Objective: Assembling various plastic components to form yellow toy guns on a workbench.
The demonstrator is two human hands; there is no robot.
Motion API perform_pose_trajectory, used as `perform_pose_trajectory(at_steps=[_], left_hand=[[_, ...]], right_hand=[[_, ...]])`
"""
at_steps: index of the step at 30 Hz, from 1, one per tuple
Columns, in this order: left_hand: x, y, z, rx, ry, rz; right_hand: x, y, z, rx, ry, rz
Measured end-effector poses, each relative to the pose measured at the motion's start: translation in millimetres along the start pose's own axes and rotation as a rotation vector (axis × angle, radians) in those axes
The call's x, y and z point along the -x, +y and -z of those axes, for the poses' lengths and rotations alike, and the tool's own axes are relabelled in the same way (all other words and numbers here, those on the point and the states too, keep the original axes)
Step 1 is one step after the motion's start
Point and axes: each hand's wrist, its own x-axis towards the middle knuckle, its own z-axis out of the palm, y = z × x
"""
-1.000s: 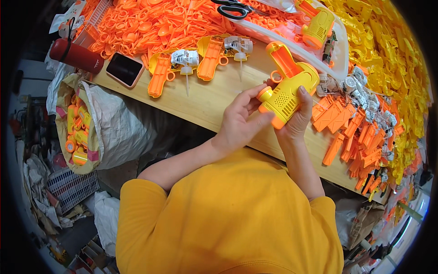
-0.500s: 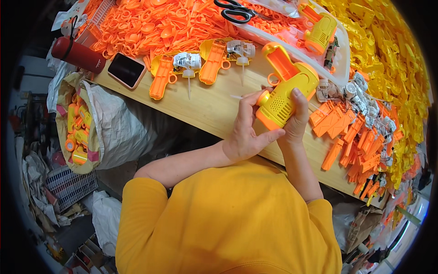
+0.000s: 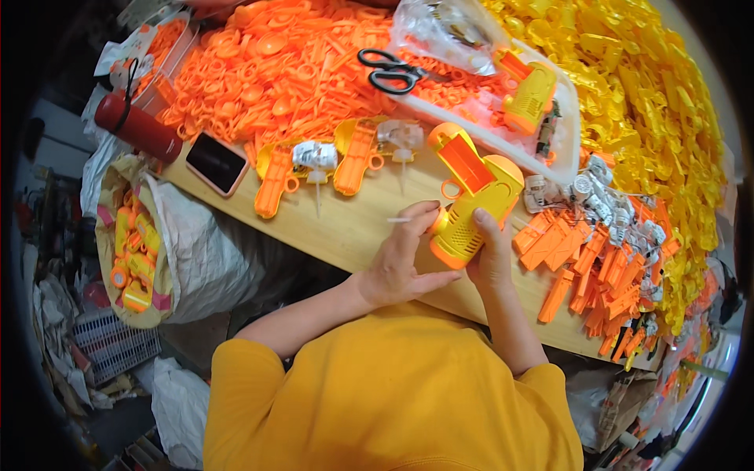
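**Two hands on a yellow toy gun body at the bench**

The right hand (image 3: 493, 259) is wrapped around the grip end of a yellow plastic toy gun shell (image 3: 475, 212), fingers curled along its perforated side, holding it tilted above the wooden bench (image 3: 345, 228). The left hand (image 3: 400, 255) meets the shell from nine o'clock, thumb underneath and fingertips pinched on a thin white stick (image 3: 399, 220) at the shell's orange end. An orange flap (image 3: 463, 161) stands open at the shell's twelve o'clock end.

At ten o'clock from the hands, two half-built orange-and-yellow toy guns (image 3: 314, 169) lie flat on the bench, each with a white motor unit on it. Further toward nine o'clock rests a smartphone (image 3: 216, 163), and beyond it a red flask (image 3: 137, 128). At twelve o'clock, black scissors (image 3: 397, 71) lie on a heap of orange plastic parts (image 3: 275, 71). At one o'clock a white tray (image 3: 569, 141) holds another yellow shell. At three o'clock loose orange pieces (image 3: 585, 267) sit beside small grey motors (image 3: 605, 196), with a large pile of yellow parts (image 3: 652, 102) behind. At eight o'clock, below the bench edge, a white sack (image 3: 196, 251) holds finished toys.
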Motion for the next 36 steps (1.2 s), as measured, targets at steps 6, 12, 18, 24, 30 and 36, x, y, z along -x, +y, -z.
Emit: perform_pose_trajectory(at_steps=[6,12,18,24,30,36], left_hand=[[-6,-2,10,-0.014,0.066,0.046],[-8,-9,21,-0.17,0.127,0.114],[-1,-20,38,-0.251,0.135,0.139],[12,-28,51,-0.404,0.142,0.176],[18,-30,50,-0.451,0.144,0.179],[22,-37,50,-0.549,0.164,0.115]], right_hand=[[-75,-70,40,0.026,0.155,0.422],[-146,-119,106,0.589,0.477,0.534],[-156,-159,119,1.589,0.318,-0.016],[-174,-153,149,1.381,0.418,0.276],[-249,-188,190,1.607,0.558,0.772],[-320,-189,219,2.277,0.48,0.759]])
